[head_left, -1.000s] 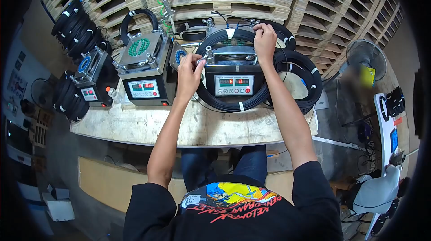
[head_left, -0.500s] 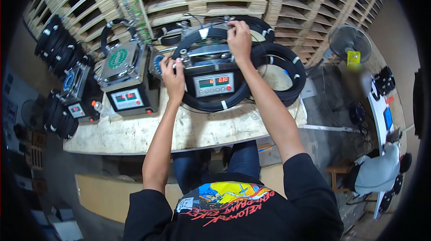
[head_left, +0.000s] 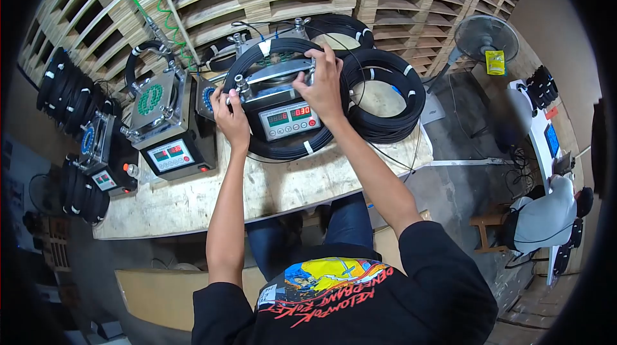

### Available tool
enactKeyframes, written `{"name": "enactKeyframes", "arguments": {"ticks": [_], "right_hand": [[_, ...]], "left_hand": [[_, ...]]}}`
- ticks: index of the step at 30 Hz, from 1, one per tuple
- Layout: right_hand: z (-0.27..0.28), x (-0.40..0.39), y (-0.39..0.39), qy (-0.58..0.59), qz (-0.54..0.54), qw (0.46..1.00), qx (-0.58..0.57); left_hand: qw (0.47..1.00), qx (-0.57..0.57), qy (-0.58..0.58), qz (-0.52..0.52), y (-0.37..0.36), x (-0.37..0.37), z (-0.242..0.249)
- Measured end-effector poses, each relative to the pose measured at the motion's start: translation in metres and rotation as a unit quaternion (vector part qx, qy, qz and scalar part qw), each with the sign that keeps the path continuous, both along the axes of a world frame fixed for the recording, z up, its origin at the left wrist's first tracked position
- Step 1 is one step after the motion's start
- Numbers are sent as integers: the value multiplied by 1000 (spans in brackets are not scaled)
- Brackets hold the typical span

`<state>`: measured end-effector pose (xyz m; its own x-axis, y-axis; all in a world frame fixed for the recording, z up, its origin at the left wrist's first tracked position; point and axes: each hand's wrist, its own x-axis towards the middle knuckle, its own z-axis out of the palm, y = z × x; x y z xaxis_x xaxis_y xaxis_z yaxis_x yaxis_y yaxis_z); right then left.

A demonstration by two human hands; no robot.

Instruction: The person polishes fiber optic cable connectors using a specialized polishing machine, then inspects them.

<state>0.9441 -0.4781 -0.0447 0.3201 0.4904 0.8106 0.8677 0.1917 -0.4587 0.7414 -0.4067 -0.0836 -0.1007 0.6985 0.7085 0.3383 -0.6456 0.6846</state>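
Well left of the coil-ringed machine [head_left: 288, 121], an orange-capped bottle [head_left: 132, 171], contents unclear.

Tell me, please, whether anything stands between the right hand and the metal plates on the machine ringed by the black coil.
Nothing visible does: the right hand is at the right end of the metal plates, reaching across the black coil. The coil's upper arc runs behind the plates, not in front.

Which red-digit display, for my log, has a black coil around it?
The rightmost display, ringed by the black coil; the middle display and leftmost display have none.
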Motion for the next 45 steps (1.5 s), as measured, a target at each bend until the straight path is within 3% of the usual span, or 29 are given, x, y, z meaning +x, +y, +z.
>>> {"name": "enactKeyframes", "arguments": {"ticks": [2, 4, 6, 10, 13, 14, 16, 17, 19, 20, 23, 27, 30, 35, 38, 41, 45], "right_hand": [[-15, 22, -8, 124, 119, 985, -3], [-23, 34, -17, 145, 144, 979, 16], [-25, 41, -20, 103, 147, 983, 22], [-21, 40, -23, 130, 145, 980, 33], [-13, 38, -32, 193, 136, 970, -47], [-16, 41, -30, 192, 137, 971, -47], [-21, 42, -28, 9, 20, 999, 36], [-24, 44, -30, 9, 21, 999, 37], [-7, 34, -42, -19, -67, 997, -42], [-8, 37, -40, -19, -65, 997, -40], [-11, 49, -32, 74, 90, 993, -31], [-9, 54, -28, 134, 46, 984, -110], [5, 49, -40, 196, 74, 963, -167], [-20, 51, -29, 144, 145, 978, -46], [-10, 49, -34, 230, 162, 953, -111], [-12, 49, -32, 212, 103, 956, -172], [-26, 58, -21, 159, 108, 977, -89]], "left_hand": [[1000, 1, 0, -2, 3, 0, -2], [1000, 4, -9, -2, 1, 0, -1], [1000, -4, -9, -6, -2, 1, -1], [1000, -5, -8, -11, 0, 0, -1], [1000, 0, -13, -16, 3, -1, -2], [1000, 1, -14, -15, 4, -2, -3], [999, -16, -11, -29, 4, -4, -4], [999, -15, -11, -28, 4, -4, -4], [999, -15, -16, -34, 5, -4, -4], [999, -13, -16, -32, 6, -4, -4], [1000, -3, 0, -28, 3, -5, -3], [999, -7, 12, -37, -3, -7, 3], [999, 2, 11, -41, 1, -7, 0], [1000, -15, -10, -21, 0, -3, -1], [999, -18, -15, -30, -3, -2, 3], [1000, 1, -6, -22, 3, -4, -3], [999, -16, -10, -30, -2, -3, 2]]}}
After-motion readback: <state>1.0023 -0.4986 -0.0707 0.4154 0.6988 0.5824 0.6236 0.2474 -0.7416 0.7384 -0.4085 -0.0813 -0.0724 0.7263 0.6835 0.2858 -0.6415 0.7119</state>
